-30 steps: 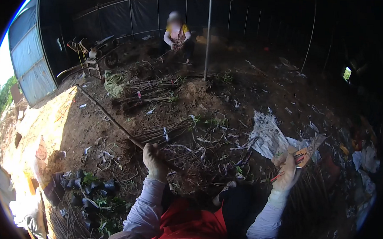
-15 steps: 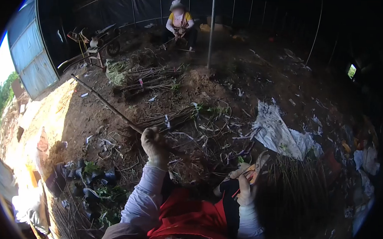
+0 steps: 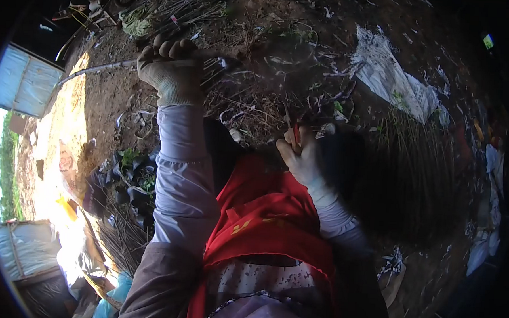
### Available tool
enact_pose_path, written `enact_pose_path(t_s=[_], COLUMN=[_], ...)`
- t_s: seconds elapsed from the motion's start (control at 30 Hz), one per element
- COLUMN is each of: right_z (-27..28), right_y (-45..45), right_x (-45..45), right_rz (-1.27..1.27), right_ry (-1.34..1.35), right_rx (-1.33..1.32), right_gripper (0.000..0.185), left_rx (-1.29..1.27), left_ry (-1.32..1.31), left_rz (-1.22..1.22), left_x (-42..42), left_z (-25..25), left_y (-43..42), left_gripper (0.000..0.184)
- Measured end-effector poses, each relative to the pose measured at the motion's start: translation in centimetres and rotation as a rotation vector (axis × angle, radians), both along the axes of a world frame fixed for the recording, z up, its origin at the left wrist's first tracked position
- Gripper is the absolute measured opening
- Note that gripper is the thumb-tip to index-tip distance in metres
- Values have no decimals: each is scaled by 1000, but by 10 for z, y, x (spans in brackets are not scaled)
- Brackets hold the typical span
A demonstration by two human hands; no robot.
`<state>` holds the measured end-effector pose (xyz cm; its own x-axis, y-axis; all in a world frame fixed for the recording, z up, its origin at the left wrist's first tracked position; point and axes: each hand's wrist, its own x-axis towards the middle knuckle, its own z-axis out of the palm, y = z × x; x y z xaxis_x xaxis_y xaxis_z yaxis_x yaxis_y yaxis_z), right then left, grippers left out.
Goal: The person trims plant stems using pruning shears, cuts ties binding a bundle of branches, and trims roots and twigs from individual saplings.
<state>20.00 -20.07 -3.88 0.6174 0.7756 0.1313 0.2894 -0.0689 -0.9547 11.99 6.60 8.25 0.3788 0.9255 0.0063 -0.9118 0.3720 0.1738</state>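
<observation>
My gloved left hand (image 3: 170, 67) is wrapped round a long, thin woody sapling (image 3: 102, 68). Its stem runs out to the left, and a darker, root-like end shows right of the fist. Lower and to the right, my gloved right hand (image 3: 303, 155) closes on red-handled pruning shears (image 3: 295, 135). A thin blade points up from the handle, apart from the sapling; blur and fingers hide the rest of the tool. Beneath the hands, trimmed twigs and root scraps (image 3: 251, 110) litter the soil. My red apron (image 3: 269, 216) covers my lap.
Bundled stems (image 3: 198, 11) lie on the ground ahead. To the right are a white plastic sheet (image 3: 391, 77) and a large heap of thin stems (image 3: 413, 166). Black plastic pots (image 3: 137, 182) and green leaves sit to the left, beside a sunlit opening.
My view has tipped down, and the person in front is out of frame. My left hand has reached farther forward with the sapling. My right hand has moved inward with the shears.
</observation>
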Motion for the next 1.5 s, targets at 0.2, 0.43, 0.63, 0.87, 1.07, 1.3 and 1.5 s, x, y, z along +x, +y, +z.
enact_pose_path(t_s=[0.2,0.43,0.63,0.87,1.07,1.3,1.5], right_z=[3,-5,-8,-22,5,11,20], right_y=[22,22,16,20,6,-4,25], right_x=[4,17,30,55,60,66,81], right_rz=[-44,-184,-277,-214,-296,-314,-190], right_ry=[-2,422,346,105,25,24,288], right_rx=[53,249,242,207,215,310,495], right_gripper=[30,23,33,22,10,12,13], left_rx=[-18,-42,309,422,894,1271,1186], left_ry=[35,164,619,735,1102,1296,926], left_rz=[35,98,228,-71,72,435,92], left_x=[1,3,39,71,78,94,129], left_z=[-4,-14,-55,-113,-125,-123,-118], left_y=[-10,-17,-51,-104,-84,-69,-105], left_gripper=[15,15,20,9,8,8,24])
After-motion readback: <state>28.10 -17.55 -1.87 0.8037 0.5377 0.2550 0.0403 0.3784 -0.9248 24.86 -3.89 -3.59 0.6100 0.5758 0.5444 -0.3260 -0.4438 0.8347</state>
